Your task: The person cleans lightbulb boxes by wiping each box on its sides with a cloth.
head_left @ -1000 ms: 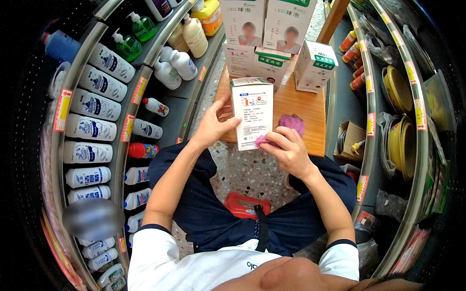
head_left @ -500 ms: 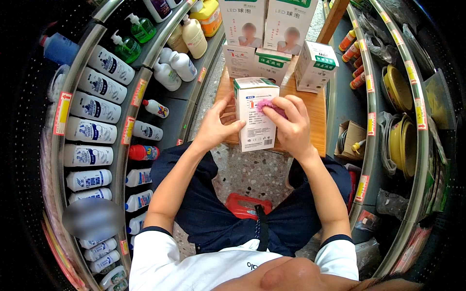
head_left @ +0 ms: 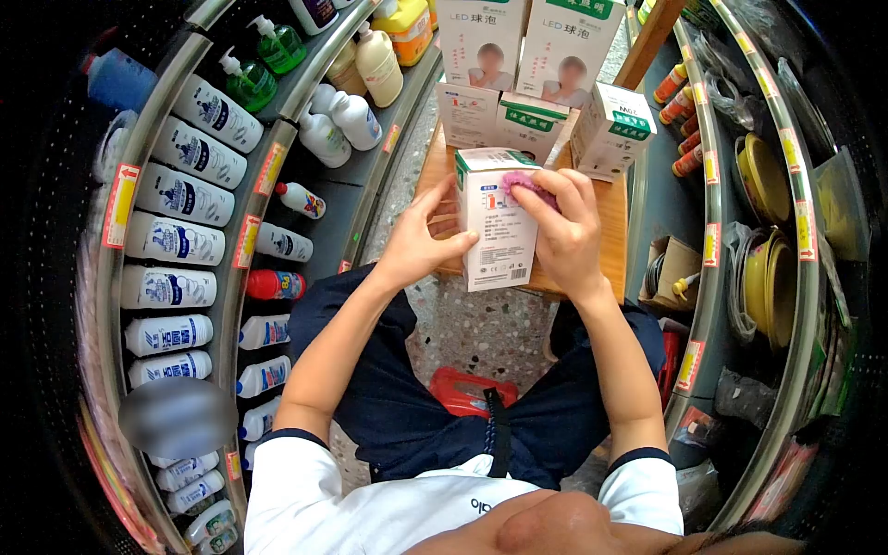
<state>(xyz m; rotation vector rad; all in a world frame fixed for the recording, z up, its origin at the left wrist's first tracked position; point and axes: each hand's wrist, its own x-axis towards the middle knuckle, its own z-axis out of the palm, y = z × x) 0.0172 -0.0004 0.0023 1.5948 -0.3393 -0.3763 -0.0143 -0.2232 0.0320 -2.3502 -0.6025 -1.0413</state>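
L hand (head_left: 427,239) half-curled, thumb on front of box (head_left: 498,222), fingers at its L side, box held upright; R hand (head_left: 566,231) pinching pink cloth (head_left: 529,189), pressed on box's upper front, near the printed chart; box = landmark: white w/ green top edge, at near edge of wooden surface (head_left: 430,171); directly behind box, short LED cartons (head_left: 527,128); above those, two tall LED cartons (head_left: 569,51); behind box to R, separate carton (head_left: 612,131); farther L of box, shelf w/ white bottles (head_left: 187,194); farther R, shelf w/ yellow bowls (head_left: 768,277); below box, red item (head_left: 467,390) on speckled floor (head_left: 472,338), btwn person's legs.
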